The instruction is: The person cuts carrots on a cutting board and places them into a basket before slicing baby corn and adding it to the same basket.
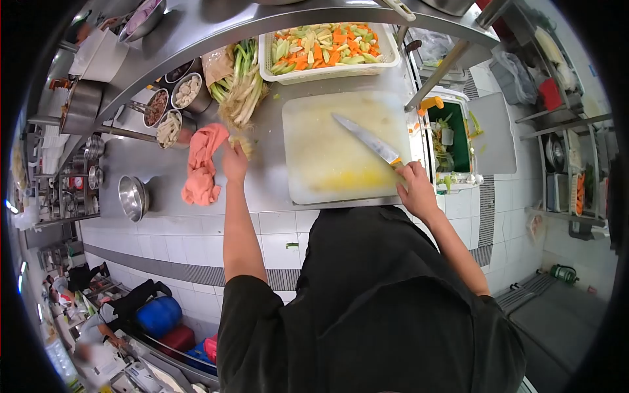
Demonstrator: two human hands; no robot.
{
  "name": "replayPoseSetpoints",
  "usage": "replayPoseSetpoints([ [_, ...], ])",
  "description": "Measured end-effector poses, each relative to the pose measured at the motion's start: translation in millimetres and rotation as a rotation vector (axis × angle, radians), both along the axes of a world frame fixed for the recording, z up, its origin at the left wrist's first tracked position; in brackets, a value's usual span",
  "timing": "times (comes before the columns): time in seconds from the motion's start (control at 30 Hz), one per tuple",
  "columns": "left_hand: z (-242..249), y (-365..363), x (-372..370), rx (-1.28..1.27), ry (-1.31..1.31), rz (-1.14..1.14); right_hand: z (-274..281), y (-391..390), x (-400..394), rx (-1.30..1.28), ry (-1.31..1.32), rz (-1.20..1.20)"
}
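Note:
A knife (367,140) with a yellow handle lies slanted over the stained white cutting board (314,154), blade toward the upper left. My right hand (417,188) is closed around the handle end at the board's right edge. Left of the board, my left hand (234,162) has its fingers drawn together beside a crumpled pink cloth (200,167); what they grip is hidden. A small yellowish piece (247,145) shows by those fingertips. Green onions (241,88) with roots lie just above that hand.
A white basket (331,73) of cut vegetables stands behind the board. Containers of pale pieces (189,91) and a metal bowl (133,198) are at the left. Right of the counter is a green-lined bin (461,137). A metal shelf (314,16) overhangs the back. Other people work at lower left.

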State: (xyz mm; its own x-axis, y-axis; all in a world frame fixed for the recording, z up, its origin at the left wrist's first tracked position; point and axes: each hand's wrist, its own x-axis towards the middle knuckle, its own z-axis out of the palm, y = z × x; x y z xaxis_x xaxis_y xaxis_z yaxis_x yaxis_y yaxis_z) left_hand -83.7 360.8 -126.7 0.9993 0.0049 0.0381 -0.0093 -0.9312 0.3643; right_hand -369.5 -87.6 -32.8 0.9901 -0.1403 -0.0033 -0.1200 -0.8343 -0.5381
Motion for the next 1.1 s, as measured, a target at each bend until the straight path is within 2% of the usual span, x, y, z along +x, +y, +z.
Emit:
replayPoseSetpoints([
  [0.07, 15, -18, -19, -0.965, 0.006, 0.038, 24, 4, 6, 0.089, -0.083, 0.053],
  [0.1, 25, -31, -35, -1.128, 0.097, -0.004, 32, 8, 9, 0.145, -0.104, 0.083],
  [0.2, 83, -107, -105, -1.227, 0.122, -0.063, 76, 27, 17, 0.230, -0.170, 0.210],
  [0.27, 98, -136, -135, -1.350, 0.336, -0.223, 95, 39, 23, 0.257, -0.199, 0.241],
  [0.4, 138, -179, -182, -1.215, 0.308, -0.379, 109, 51, 24, 0.290, -0.247, 0.354],
  [0.5, 163, -186, -200, -0.961, 0.202, -0.539, 111, 50, 20, 0.268, -0.198, 0.390],
  [0.6, 171, -189, -211, -0.846, 0.100, -0.584, 115, 50, 15, 0.274, -0.165, 0.387],
  [0.63, 172, -188, -214, -0.841, 0.160, -0.567, 117, 51, 15, 0.289, -0.166, 0.375],
  [0.73, 176, -190, -219, -0.747, 0.116, -0.564, 118, 54, 14, 0.374, -0.191, 0.347],
  [0.97, 182, -187, -221, -0.721, 0.231, -0.556, 114, 52, 16, 0.266, -0.195, 0.406],
  [1.1, 171, -192, -230, -0.841, 0.226, -0.571, 108, 48, 12, 0.076, -0.160, 0.426],
])
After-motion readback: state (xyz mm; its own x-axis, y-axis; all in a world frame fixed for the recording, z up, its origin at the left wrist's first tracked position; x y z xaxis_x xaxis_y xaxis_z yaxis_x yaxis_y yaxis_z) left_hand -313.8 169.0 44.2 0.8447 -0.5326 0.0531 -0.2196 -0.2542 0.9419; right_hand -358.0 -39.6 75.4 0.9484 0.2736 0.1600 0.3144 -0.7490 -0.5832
